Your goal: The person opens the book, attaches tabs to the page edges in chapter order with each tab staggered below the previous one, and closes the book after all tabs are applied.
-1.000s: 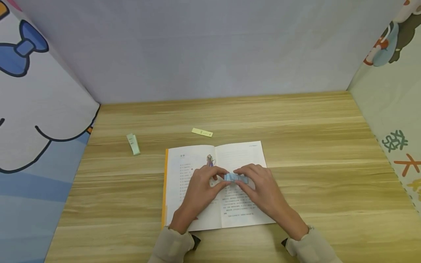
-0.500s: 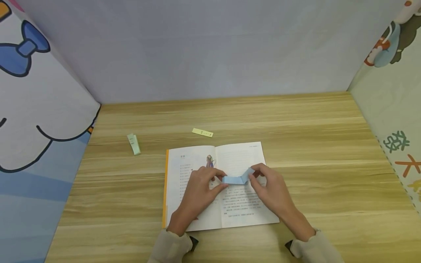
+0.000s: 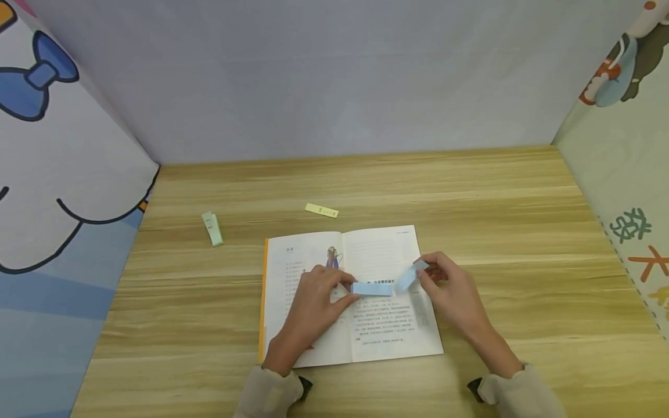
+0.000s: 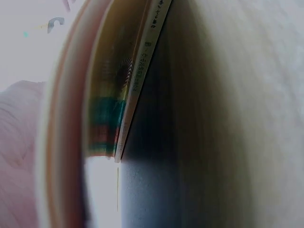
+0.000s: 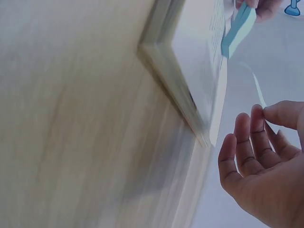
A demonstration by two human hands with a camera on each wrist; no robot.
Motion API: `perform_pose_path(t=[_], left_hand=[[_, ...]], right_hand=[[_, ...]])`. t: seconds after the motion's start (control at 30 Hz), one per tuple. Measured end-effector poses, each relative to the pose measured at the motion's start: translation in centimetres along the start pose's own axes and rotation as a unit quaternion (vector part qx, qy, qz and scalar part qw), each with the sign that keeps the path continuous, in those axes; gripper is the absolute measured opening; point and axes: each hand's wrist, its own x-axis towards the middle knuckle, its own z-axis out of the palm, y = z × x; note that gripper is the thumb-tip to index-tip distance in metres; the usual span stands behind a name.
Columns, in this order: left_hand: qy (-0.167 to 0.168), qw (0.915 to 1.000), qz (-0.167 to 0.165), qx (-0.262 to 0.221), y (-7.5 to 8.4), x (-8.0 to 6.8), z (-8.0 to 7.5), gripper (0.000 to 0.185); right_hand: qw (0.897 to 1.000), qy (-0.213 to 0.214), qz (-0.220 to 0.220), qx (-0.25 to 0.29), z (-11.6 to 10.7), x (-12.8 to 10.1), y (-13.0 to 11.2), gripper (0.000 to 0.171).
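Observation:
An open book (image 3: 389,325) lies flat on the wooden table (image 3: 496,232). My left hand (image 3: 351,289) pinches one end of a small blue sticky-note pad (image 3: 372,288) over the book's middle. My right hand (image 3: 422,271) pinches the free end of a blue sheet (image 3: 406,277), which lifts off the pad at an angle. In the right wrist view the pad (image 5: 237,28) sits beyond the book's corner (image 5: 190,109), and the thin sheet (image 5: 254,85) curves down to my right hand (image 5: 262,110). The left wrist view is blurred and shows only the book's edge (image 4: 137,80).
A mint-green pad (image 3: 211,228) lies on the table to the left of the book. A yellow strip (image 3: 321,211) lies just behind the book. Cloth panels with cartoon prints (image 3: 63,174) close in the left, back and right sides.
My right hand has moved right and pulled one blue sheet up off the pad. The left hand has kept its hold on the pad over the book.

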Motion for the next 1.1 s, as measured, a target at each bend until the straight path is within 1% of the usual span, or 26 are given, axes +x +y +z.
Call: perform_pose_path(t=[0.13, 0.3, 0.4, 0.53, 0.6, 0.67, 0.8, 0.9, 1.0, 1.1], left_hand=[[-0.017, 0.9997, -0.009, -0.011, -0.1, 0.0, 0.0, 0.025], [-0.036, 0.9993, -0.012, -0.005, -0.2, 0.0, -0.1, 0.024], [-0.045, 0.9989, -0.009, 0.010, -0.2, 0.0, -0.1, 0.022], [-0.055, 0.9982, 0.003, 0.022, -0.1, -0.1, 0.0, 0.022], [-0.060, 0.9979, 0.008, 0.024, 0.0, -0.2, 0.0, 0.022], [-0.065, 0.9975, 0.007, 0.025, -0.1, -0.2, 0.1, 0.022], [-0.073, 0.9968, 0.004, 0.032, -0.1, -0.3, 0.2, 0.026], [-0.074, 0.9961, 0.012, 0.047, 0.2, -0.5, 0.3, 0.039], [-0.081, 0.9925, 0.027, 0.088, 0.5, -0.7, 0.4, 0.056], [-0.095, 0.9874, 0.029, 0.123, 0.7, -0.9, 0.8, 0.067]], right_hand=[[1.000, -0.001, -0.009, -0.007, -1.0, 0.4, 0.2, 0.015], [0.999, -0.001, -0.028, -0.029, -2.0, 1.3, 0.4, 0.014], [0.998, 0.001, -0.048, -0.036, -2.4, 2.1, 0.5, 0.015], [0.994, 0.007, -0.094, -0.048, -3.0, 3.3, 1.0, 0.016], [0.991, 0.008, -0.122, -0.054, -3.2, 4.0, 1.2, 0.018], [0.986, 0.007, -0.153, -0.059, -3.3, 4.8, 1.6, 0.019], [0.973, 0.001, -0.222, -0.070, -3.4, 6.6, 2.7, 0.026], [0.962, -0.003, -0.264, -0.070, -3.4, 8.0, 3.7, 0.031], [0.955, -0.002, -0.290, -0.061, -3.4, 9.1, 4.5, 0.034], [0.949, -0.002, -0.312, -0.047, -3.4, 9.9, 5.0, 0.036]])
